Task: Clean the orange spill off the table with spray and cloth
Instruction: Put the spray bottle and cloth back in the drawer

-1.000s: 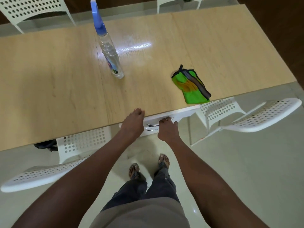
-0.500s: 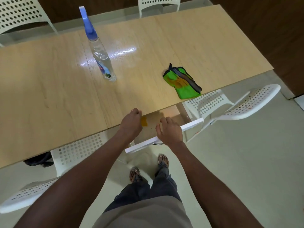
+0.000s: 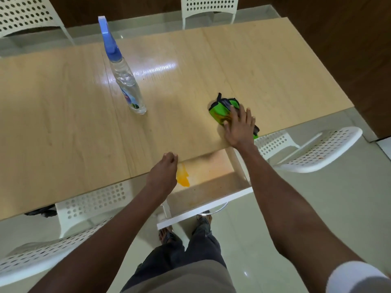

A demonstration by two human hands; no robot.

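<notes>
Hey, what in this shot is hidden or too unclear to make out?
All head view:
- Green cloth: its near half lies under the right hand.
- Orange spill: its left edge is behind the left hand.
- Drawer: its back runs under the tabletop.
- Spray bottle: its label is too small to read.
- Dark thing under the table: mostly hidden by the tabletop.

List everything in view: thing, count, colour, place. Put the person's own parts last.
spray bottle: 1, clear with blue nozzle, upright on the table, left of centre
cloth: 1, green, on the table near its front edge
orange spill: 1, orange, inside the open drawer, left side
drawer: 1, white front, pulled out under the table
table: 1, light wood
chairs: 4, white perforated, around the table
right hand: fingers spread, resting on the cloth
left hand: curled at the table edge, beside the spill
</notes>
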